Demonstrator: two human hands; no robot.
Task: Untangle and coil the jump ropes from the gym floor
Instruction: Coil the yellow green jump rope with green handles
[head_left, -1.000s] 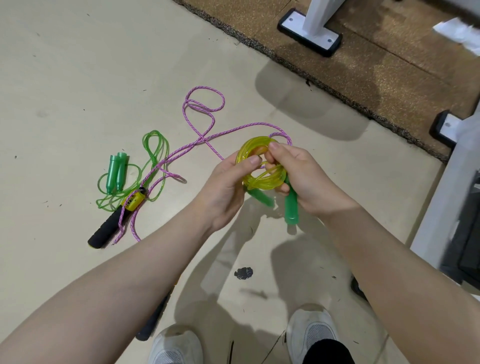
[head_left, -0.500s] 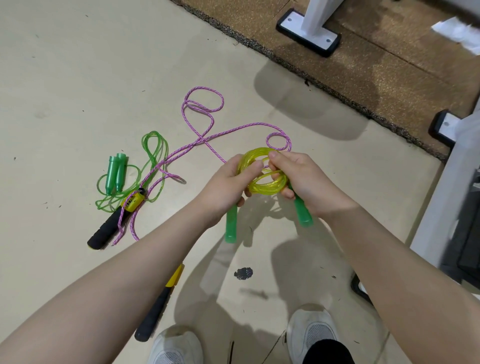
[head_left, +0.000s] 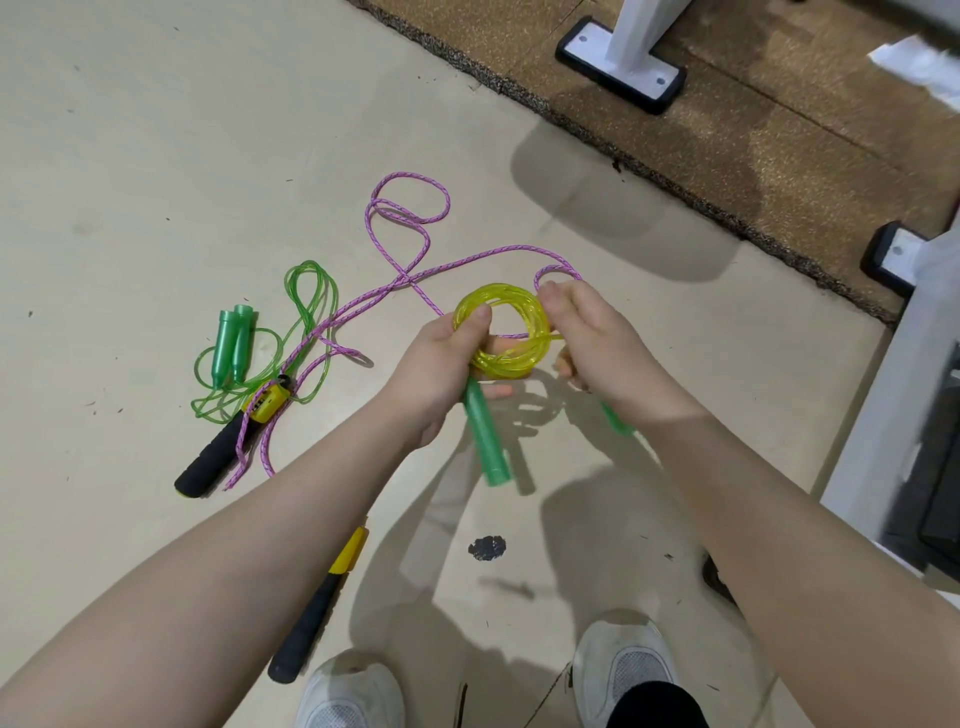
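Both hands are meeting over the floor (head_left: 156, 130), holding the yellow coil (head_left: 503, 332) up between them. The left hand (head_left: 441, 369) is gripping the coil's left side, its thumb pressing down on the top of the loops and its fingers curling underneath. The right hand (head_left: 592, 343) is pinching the coil's right side, fingertips at the upper edge. 1 green handle (head_left: 485, 441) is hanging down from the coil below the left hand; a second handle (head_left: 615, 418) is peeking out under the right wrist.

The pink rope (head_left: 410, 234) is lying loose on the floor beyond the hands, looping away to the upper left and running down to a black-and-yellow grip (head_left: 228, 441). Its other grip (head_left: 317, 608) is lying near the left shoe (head_left: 348, 696). The green rope (head_left: 306, 296) is sprawling at the left, tangled with the pink one, its 2 handles (head_left: 234, 343) lying side by side. A brown mat (head_left: 727, 130) is covering the far right corner.
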